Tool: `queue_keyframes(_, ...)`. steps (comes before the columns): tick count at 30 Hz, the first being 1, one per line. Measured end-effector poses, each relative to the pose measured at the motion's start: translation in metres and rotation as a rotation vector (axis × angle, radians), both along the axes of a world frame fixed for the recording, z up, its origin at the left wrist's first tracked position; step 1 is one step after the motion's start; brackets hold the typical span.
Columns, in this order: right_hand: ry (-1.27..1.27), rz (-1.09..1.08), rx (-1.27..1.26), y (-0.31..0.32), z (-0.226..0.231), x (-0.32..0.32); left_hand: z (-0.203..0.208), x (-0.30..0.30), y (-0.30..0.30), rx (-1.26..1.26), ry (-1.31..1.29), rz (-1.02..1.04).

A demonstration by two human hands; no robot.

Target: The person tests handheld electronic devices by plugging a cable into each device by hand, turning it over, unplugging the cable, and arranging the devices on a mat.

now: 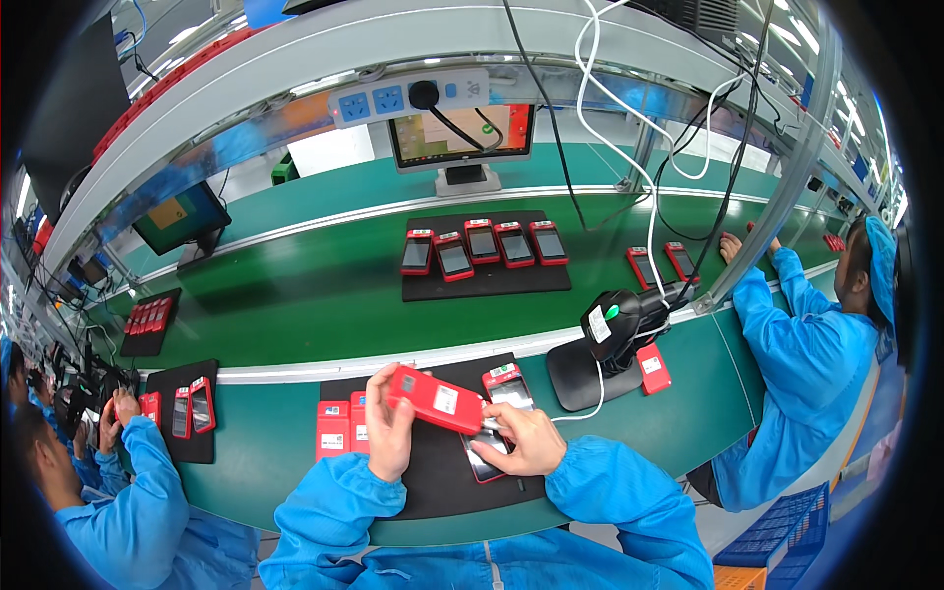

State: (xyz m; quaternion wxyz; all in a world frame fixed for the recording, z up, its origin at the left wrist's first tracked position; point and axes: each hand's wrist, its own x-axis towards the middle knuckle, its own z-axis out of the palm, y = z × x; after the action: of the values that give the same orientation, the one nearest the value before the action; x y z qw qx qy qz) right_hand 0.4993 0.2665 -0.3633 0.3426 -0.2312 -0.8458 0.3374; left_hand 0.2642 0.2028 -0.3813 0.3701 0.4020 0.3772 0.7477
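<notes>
My left hand (390, 433) grips a red handheld terminal (418, 389), tilted, its back with a white label facing up. At the terminal's right end, the fingers of my right hand (533, 442) are closed on it; a small pale bit shows at the fingertips, too small to name. Beneath lies a black mat (433, 492). On it, one screen-up terminal (508, 389) rests beyond my right hand, and another terminal (484, 466) is partly covered by that hand. Left of my left hand lie two label-up terminals, the outer red terminal (332, 444) and one partly hidden.
A black scanner (612, 329) on a stand is at the right, beside another red terminal (653, 370). Ahead runs a green conveyor (324, 315) with several terminals on a dark mat (482, 287). Cables (653, 197) hang down. Co-workers in blue sit at both sides.
</notes>
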Motion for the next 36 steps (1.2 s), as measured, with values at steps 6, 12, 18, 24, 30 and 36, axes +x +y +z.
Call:
queue_keyframes(6,0.050,-0.045,-0.071,0.004,0.007,0.003,0.025,-0.036,0.008,-0.011,-0.130,0.115)
queue_keyframes(12,0.073,-0.186,-0.116,0.015,-0.002,0.002,0.036,-0.037,0.005,-0.556,0.204,-0.568)
queue_keyframes(18,0.023,-0.231,-0.158,0.018,0.001,0.003,0.032,-0.034,0.011,-0.387,1.093,-0.151)
queue_keyframes(24,0.210,-0.294,-0.155,0.019,-0.006,0.000,0.051,0.018,-0.004,-0.256,1.419,-0.340)
queue_keyframes(30,0.203,-0.198,-0.092,0.025,-0.011,0.000,0.048,0.039,-0.013,-0.311,1.530,-0.369)
queue_keyframes(36,0.254,-0.190,-0.011,0.028,-0.014,0.011,0.051,0.040,-0.002,-0.344,1.377,-0.367)
